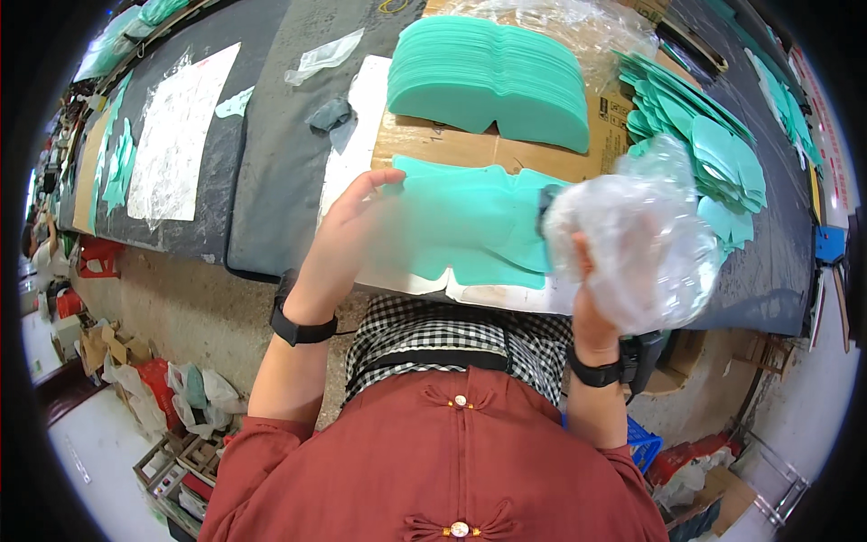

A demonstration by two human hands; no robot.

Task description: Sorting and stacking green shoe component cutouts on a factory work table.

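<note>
A thin green foam sheet (506,208) with a notched, curved outline lies at the table's near edge, over a white sheet. My left hand (339,230) is at its left end, a finger stretched to the upper left corner; a blur hides the rest of its fingers. My right hand (591,285) is closed round a crumpled bundle of clear plastic (637,239) at the sheet's right end. A small dark piece (546,206) shows between bundle and sheet; I cannot make out what it is. Beyond lies a neat stack of same-shaped green sheets (488,81).
Cardboard (424,144) lies under the stack. Loose green foam pieces (704,144) are heaped at the right, with clear film (560,27) behind. A grey cloth (330,115) and a plastic bag (325,56) lie at the left. A red stool (97,257) stands below the left table.
</note>
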